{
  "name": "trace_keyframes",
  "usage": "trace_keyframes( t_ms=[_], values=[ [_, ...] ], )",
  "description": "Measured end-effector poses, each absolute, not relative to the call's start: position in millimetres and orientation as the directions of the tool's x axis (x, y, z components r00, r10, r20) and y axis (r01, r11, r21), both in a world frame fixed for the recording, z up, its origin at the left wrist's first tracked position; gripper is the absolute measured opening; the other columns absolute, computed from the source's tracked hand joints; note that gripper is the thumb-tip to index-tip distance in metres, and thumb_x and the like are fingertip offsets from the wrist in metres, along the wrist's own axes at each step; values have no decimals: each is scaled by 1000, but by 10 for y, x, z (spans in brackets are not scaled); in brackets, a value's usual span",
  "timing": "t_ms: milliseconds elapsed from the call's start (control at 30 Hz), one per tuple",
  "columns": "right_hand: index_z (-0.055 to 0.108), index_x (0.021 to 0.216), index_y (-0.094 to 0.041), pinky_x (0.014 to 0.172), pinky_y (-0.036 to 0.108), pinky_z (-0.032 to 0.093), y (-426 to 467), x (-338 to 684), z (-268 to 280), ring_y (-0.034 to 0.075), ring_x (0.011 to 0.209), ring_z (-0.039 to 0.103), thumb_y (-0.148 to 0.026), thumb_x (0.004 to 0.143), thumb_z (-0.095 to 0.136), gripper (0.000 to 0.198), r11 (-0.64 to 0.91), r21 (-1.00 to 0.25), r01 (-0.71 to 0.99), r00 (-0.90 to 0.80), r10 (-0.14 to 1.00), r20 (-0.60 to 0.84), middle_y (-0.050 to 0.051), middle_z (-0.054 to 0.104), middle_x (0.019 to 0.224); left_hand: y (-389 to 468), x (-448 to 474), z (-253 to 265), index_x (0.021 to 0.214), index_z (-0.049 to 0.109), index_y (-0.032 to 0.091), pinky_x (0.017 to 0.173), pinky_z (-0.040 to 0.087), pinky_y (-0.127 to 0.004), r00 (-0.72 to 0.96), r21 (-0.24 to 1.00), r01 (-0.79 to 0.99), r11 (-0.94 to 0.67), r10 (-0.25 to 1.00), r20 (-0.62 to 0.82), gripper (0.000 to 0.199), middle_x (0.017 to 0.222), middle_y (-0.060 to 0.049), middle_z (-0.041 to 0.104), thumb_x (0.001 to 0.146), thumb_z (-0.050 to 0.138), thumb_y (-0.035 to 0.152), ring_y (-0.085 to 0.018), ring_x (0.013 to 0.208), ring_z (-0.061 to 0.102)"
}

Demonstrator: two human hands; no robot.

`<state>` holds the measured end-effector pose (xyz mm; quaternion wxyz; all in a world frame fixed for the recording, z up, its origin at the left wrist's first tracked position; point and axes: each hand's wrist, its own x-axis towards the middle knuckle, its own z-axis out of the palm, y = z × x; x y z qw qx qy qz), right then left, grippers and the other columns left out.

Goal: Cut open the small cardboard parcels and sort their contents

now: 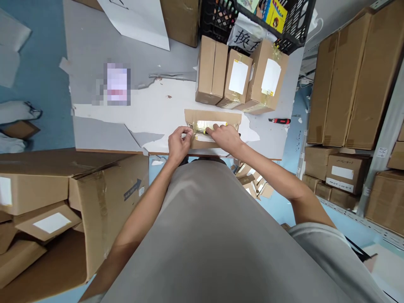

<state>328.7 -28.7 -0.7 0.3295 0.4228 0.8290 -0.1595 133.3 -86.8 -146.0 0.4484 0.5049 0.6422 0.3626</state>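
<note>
A small brown cardboard box lies near the table's front edge, with a white label and shiny clear tape on its top. At its left end is my left hand, thumb and fingertips pinched together by the tape; whatever is between them is too small to make out. My right hand rests over the right part of the box, fingers curled down onto the label. A dark bit shows at its fingertips and another beyond the palm, but the thing held is mostly hidden.
Three taped boxes stand behind, before a black crate. A red utility knife lies right on the table. A large open carton with boxes stands at left; shelves with cartons at right.
</note>
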Motion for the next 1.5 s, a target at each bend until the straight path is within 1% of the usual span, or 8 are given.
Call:
trace_keyframes(
  t_ms=[200, 333, 467, 667, 867, 1133, 1267, 1500],
  values=[
    [63, 152, -12, 88, 37, 54, -298, 3304, 108, 32, 120, 80, -7, 115, 35, 46, 593, 30, 805, -404, 584, -704, 25, 77, 136, -891, 1352, -1423, 103, 74, 22, 80, 57, -32, -46, 915, 358, 189, 982, -184, 22, 107, -8, 80, 102, 65, 42, -25, 101, 72],
    [67, 147, -10, 90, 36, 54, -309, 3428, 107, 32, 124, 79, -3, 113, 34, 48, 567, 60, 821, -358, 594, -721, 27, 77, 135, -902, 1317, -1427, 102, 73, 22, 84, 57, -34, -79, 899, 384, 212, 977, -197, 20, 106, -8, 80, 103, 65, 40, -25, 102, 72],
    [66, 152, -11, 91, 38, 54, -337, 3616, 165, 33, 125, 79, -5, 114, 36, 48, 560, 56, 827, -344, 582, -737, 27, 76, 140, -906, 1296, -1387, 101, 74, 23, 85, 56, -35, -65, 899, 392, 195, 981, -184, 21, 104, -7, 80, 101, 65, 42, -25, 100, 72],
    [69, 149, -9, 93, 38, 53, -359, 3832, 234, 34, 125, 79, -2, 113, 36, 49, 472, 107, 875, -242, 618, -748, 28, 77, 138, -824, 1236, -1333, 100, 76, 23, 81, 55, -34, -116, 887, 411, 213, 977, -180, 23, 104, -7, 81, 99, 65, 44, -25, 100, 71],
    [62, 160, -12, 89, 38, 52, -432, 4209, 152, 34, 123, 81, -2, 112, 39, 54, 432, 129, 893, -186, 614, -767, 26, 79, 134, -798, 1158, -1348, 101, 77, 22, 75, 52, -31, -171, 870, 412, 272, 961, -219, 28, 103, -8, 80, 97, 65, 47, -24, 100, 72],
    [62, 160, -16, 88, 38, 51, -467, 4386, -32, 32, 118, 82, -5, 113, 41, 52, 412, 97, 906, -204, 625, -754, 24, 78, 134, -761, 1194, -1419, 101, 77, 22, 68, 47, -29, -219, 848, 417, 327, 942, -255, 35, 99, -7, 80, 93, 65, 53, -20, 83, 66],
    [64, 157, -20, 87, 37, 51, -549, 4446, -25, 31, 115, 83, -8, 114, 42, 50, 381, 81, 921, -190, 621, -761, 22, 80, 130, -743, 1202, -1439, 98, 75, 22, 73, 50, -31, -217, 837, 424, 346, 936, -277, 33, 100, -7, 81, 92, 65, 53, -23, 92, 70],
    [62, 157, -14, 88, 36, 52, -674, 4366, -192, 31, 120, 81, -6, 113, 41, 49, 351, 65, 934, -188, 638, -747, 25, 77, 135, -725, 1221, -1458, 97, 73, 24, 84, 57, -35, -205, 824, 464, 325, 944, -257, 29, 100, -7, 82, 93, 65, 51, -25, 96, 73]
  ],
)
